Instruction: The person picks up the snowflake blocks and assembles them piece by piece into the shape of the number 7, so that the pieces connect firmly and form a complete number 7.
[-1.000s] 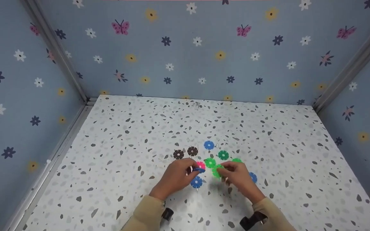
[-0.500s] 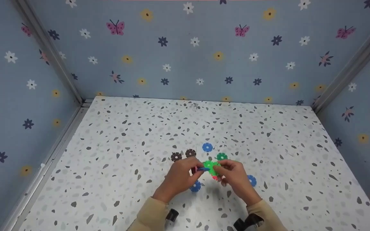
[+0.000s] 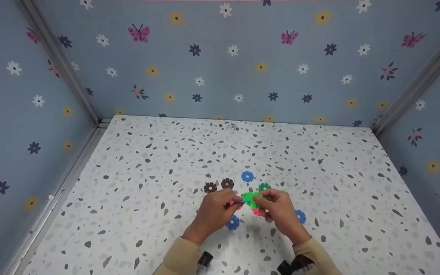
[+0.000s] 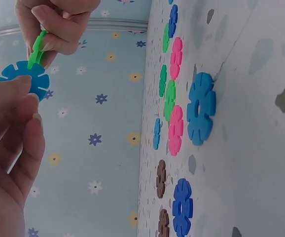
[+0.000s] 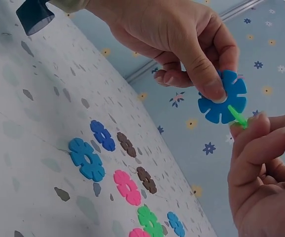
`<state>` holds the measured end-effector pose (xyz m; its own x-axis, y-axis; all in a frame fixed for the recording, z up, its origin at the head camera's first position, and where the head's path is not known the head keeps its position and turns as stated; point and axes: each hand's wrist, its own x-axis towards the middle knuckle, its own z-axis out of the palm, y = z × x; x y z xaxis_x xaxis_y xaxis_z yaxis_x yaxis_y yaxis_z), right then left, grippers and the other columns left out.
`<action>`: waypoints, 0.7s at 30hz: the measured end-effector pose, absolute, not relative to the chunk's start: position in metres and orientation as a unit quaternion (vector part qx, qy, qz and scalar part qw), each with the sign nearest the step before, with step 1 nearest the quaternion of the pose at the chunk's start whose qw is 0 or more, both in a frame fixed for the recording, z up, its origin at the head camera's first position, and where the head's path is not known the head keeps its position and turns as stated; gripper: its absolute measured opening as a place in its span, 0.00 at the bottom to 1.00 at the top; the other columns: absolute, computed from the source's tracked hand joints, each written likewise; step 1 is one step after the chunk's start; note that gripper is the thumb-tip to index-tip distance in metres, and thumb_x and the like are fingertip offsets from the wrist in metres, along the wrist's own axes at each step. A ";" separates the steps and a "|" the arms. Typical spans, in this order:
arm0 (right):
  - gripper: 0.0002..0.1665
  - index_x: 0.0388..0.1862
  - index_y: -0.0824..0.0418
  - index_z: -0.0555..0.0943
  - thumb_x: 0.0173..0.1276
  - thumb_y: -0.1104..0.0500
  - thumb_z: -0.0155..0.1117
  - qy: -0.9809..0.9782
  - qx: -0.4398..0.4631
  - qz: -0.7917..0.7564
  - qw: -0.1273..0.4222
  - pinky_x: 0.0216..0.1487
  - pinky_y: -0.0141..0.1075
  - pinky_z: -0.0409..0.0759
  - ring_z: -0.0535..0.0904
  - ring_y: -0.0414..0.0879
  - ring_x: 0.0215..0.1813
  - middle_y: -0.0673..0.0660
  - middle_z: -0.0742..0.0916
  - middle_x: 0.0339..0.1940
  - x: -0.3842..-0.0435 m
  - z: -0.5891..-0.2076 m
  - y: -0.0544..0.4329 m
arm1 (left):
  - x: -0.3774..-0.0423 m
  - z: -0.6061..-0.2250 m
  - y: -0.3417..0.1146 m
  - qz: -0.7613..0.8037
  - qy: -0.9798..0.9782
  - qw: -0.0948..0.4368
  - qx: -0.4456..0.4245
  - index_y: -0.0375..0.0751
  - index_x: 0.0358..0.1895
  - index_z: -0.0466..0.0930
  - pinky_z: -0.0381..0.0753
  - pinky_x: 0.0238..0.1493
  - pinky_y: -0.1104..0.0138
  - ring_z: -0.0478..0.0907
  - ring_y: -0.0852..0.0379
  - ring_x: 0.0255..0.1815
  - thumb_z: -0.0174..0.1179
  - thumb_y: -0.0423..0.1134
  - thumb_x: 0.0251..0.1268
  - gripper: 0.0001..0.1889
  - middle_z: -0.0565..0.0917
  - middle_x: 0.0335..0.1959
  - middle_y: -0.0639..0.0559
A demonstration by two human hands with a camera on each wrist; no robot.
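Note:
My left hand [image 3: 214, 210] pinches a blue snowflake disc [image 4: 39, 84] by its edge, between thumb and fingers. Opposite it, my right hand [image 3: 281, 212] pinches a bright green snowflake disc [image 3: 251, 198]. Both discs are held above the table. In the left wrist view the green disc stands crosswise to the blue one, its edge at a slot in the blue rim. The right wrist view shows the green disc's edge [image 5: 238, 117] meeting the blue disc too. My right fingertips hide part of the green disc.
Loose snowflake discs lie flat on the speckled white table [image 3: 159, 160]. Brown ones [image 3: 210, 187] are at the left, a blue one [image 3: 247, 176] and a dark green one [image 3: 264, 186] beyond my hands. Pink discs [image 4: 176, 129] lie beneath. Flower-patterned walls [image 3: 220, 65] enclose the table.
My right hand has brought the green disc leftward to the blue disc in my left hand; a second ago they were apart. The head view has shifted slightly.

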<state>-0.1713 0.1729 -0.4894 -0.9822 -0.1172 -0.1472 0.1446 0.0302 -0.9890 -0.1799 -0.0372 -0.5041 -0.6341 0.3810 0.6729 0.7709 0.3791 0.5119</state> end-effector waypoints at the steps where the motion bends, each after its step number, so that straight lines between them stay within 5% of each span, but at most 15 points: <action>1: 0.09 0.39 0.69 0.80 0.68 0.62 0.66 0.711 0.010 -0.697 0.096 0.17 0.30 0.65 0.70 0.43 0.20 0.57 0.80 0.23 -0.171 -0.489 0.173 | -0.179 -0.505 -0.037 -0.426 -0.795 0.236 -0.362 0.39 0.35 0.86 0.70 0.26 0.78 0.72 0.65 0.24 0.72 0.28 0.55 0.06 0.81 0.27 0.54; 21: 0.06 0.33 0.69 0.78 0.68 0.67 0.65 0.712 0.029 -0.697 0.085 0.16 0.30 0.59 0.67 0.42 0.19 0.56 0.77 0.19 -0.161 -0.485 0.172 | -0.175 -0.508 -0.031 -0.465 -0.764 0.246 -0.374 0.41 0.30 0.87 0.66 0.23 0.78 0.66 0.68 0.19 0.73 0.27 0.54 0.05 0.80 0.21 0.56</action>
